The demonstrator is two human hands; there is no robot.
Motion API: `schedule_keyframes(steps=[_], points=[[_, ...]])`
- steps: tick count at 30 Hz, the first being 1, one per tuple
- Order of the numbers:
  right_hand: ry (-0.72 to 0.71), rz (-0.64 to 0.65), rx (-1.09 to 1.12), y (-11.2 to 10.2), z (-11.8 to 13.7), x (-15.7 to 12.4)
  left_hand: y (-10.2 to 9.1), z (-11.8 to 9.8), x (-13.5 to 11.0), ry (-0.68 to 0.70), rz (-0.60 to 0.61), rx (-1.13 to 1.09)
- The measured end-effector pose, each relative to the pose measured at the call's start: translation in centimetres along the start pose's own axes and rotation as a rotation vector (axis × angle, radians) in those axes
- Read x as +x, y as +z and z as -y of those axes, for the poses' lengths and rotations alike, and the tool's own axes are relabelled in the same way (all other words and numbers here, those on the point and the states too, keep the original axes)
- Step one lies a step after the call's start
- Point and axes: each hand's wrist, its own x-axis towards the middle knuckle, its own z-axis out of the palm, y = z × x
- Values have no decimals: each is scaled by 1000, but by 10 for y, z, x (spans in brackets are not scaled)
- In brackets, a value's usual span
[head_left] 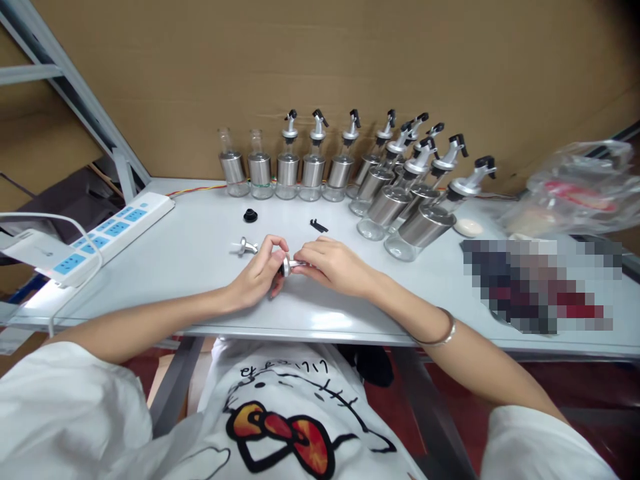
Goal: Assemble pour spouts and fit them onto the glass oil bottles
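Over the front part of the table, my left hand (260, 272) and my right hand (333, 263) hold one silver pourer spout (287, 267) between them. The left fingers grip its wide base, where a dark stopper partly shows; the right fingers close round its narrow end and hide the tip. Just beyond my left hand lies a second silver pourer spout (245, 247) with a clear tube. Farther back is a black rubber stopper (251, 215). Small black plastic levers (319, 226) lie behind my right hand.
Along the back stand several glass bottles (341, 175) with steel sleeves and pourers. Two bottles at the left end (233, 170) have bare necks. A white power strip (117, 230) lies left; a plastic bag (575, 190) and a blurred-out patch are at right.
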Motion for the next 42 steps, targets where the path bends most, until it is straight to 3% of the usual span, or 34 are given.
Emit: schedule_keyframes(steps=[5,8,11,15,25,30,36,42], points=[[-52,-65,-317,-12,3,1,0,-6,-1,35,34,143],[-62,-53,-376,-10,5,3,2,-9,2,-15,63,146],[-51,-62,-384,-3,5,8,0,-14,6,-14,-24,163],[4,-102,-339,1,0,16,-8,-20,12,85,-93,244],[121,-229,-213,-9,16,10,-11,-39,6,355,-35,566],[210,-273,-13,-7,25,13,-18,-39,12,495,-53,722],[441,-226,285,-7,32,17,-29,-38,19,571,-51,827],[591,-216,786,1,38,13,-46,-33,25,619,44,802]])
